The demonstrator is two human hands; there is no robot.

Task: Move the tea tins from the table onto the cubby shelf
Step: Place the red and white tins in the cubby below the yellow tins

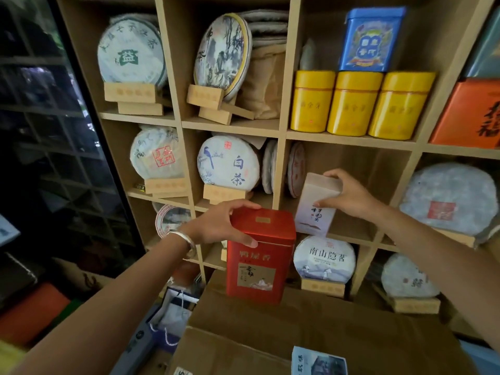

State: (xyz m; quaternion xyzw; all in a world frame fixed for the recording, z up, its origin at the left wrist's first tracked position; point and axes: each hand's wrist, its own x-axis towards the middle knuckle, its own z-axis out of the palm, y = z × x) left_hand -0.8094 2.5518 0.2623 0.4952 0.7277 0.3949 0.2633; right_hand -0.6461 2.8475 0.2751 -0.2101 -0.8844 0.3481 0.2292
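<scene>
My left hand (216, 226) grips the top of a tall red tea tin (259, 266) with gold lettering, held upright in the air in front of the wooden cubby shelf (281, 128). My right hand (349, 196) holds a white tea box (316, 209) by its top, tilted, at the mouth of the middle cubby (359, 169), whose floor is mostly bare. A wrapped tea cake leans at that cubby's left side.
Three yellow round tins (354, 104) with a blue tin (370, 39) on top fill the cubby above. Wrapped tea cakes on wooden stands occupy the other cubbies. An orange box (468, 115) sits upper right. A brown cardboard box (297, 328) lies below my arms. A dark glass door stands at left.
</scene>
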